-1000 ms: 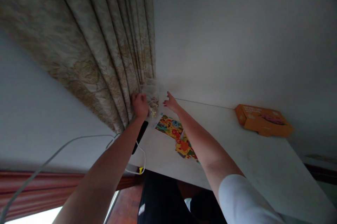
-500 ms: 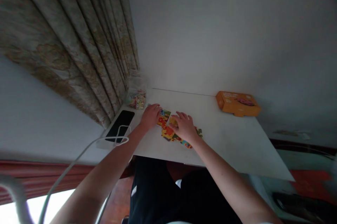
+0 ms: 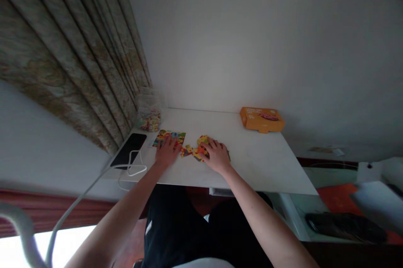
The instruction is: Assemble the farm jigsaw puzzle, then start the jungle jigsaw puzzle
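Note:
On the white table, a colourful rectangular picture card (image 3: 180, 135) lies flat at the left. My left hand (image 3: 167, 151) rests on its lower part, fingers spread, covering some of the print. Small bright jigsaw puzzle pieces (image 3: 187, 151) lie just right of that hand. My right hand (image 3: 218, 155) is laid palm down over more yellow and orange pieces (image 3: 201, 149), its fingers stretched out and apart. Part of that group is hidden beneath the palm, so I cannot tell how the pieces there fit together.
A clear tub with small coloured bits (image 3: 149, 120) stands at the table's back left. In front of it lies a black phone (image 3: 129, 150), with a white cable (image 3: 132, 165) looping nearby. An orange box (image 3: 262, 119) sits at the back right, near the wall.
My left hand has come down onto the picture card, which now shows more fully. My right hand has flattened over the pieces, and the pieces look gathered closer. The view has shifted right.

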Demonstrator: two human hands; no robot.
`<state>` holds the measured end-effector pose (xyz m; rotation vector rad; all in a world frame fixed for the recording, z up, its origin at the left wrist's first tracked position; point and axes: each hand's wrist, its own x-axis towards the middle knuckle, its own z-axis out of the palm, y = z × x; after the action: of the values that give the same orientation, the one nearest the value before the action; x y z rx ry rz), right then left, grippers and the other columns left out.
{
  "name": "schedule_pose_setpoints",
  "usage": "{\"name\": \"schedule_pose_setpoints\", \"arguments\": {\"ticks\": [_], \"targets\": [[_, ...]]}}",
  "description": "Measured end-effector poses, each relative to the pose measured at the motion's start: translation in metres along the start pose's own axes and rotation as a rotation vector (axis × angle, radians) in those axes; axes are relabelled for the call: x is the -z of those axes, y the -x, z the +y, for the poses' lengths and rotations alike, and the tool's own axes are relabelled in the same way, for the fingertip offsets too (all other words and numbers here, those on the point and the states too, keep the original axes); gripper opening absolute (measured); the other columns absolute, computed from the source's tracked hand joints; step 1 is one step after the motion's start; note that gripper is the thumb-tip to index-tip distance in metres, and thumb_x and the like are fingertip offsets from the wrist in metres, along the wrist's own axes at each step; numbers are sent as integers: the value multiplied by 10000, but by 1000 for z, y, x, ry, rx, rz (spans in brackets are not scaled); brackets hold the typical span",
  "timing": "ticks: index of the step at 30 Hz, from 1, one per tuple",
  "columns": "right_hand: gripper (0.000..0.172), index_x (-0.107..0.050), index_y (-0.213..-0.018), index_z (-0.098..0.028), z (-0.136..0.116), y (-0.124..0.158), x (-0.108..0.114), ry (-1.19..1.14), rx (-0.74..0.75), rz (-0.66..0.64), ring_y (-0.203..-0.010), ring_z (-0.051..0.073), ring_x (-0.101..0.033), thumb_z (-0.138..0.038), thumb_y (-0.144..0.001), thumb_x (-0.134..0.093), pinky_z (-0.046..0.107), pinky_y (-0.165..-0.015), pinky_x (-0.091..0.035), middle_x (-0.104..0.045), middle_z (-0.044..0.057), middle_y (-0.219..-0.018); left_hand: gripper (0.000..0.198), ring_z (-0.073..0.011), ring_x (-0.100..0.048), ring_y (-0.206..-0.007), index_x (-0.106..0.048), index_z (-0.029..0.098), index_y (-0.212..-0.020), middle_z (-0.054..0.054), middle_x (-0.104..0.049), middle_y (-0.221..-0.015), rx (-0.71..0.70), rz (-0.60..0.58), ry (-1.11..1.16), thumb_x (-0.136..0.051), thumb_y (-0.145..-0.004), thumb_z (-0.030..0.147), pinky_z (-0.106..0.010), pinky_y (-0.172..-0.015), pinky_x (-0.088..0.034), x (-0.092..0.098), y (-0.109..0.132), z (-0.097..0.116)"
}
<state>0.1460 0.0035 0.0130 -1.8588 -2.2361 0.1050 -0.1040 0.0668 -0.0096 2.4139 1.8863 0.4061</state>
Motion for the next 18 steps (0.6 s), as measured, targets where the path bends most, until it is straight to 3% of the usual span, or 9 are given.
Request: {"name": "schedule_pose_setpoints", "arguments": {"ticks": [8, 15, 18], "targets": [[509, -574, -1424, -311, 22, 5, 5, -7, 3, 23, -1398, 310, -453, -586, -1012, -456, 517, -1109, -353, -425, 94, -1611, 444, -340, -390, -1492, -616, 215, -1391, -155, -447, -1593, -295, 7, 16, -486, -1005, 394, -630, -1261, -142, 5, 24, 40], [505, -564, -1439, -303, 49, 19, 13, 11, -41, 32, -1362, 319, -487, -560, -1024, -434, 506, -1075, -365, -432, 102, -1604, 335, -298, -562, -1339, -648, 270, -1287, -115, -631, -1406, -308, -37, 49, -459, -1011, 266, -632, -1247, -187, 3, 31, 52], [501, -565, -1440, -303, 61, 24, 15, 18, -50, 35, -1356, 307, -494, -550, -1027, -424, 498, -1073, -366, -419, 97, -1614, 308, -296, -598, -1275, -661, 276, -1246, -105, -653, -1356, -290, -67, 73, -497, -988, 239, -622, -1206, -262, 3, 26, 52]]}}
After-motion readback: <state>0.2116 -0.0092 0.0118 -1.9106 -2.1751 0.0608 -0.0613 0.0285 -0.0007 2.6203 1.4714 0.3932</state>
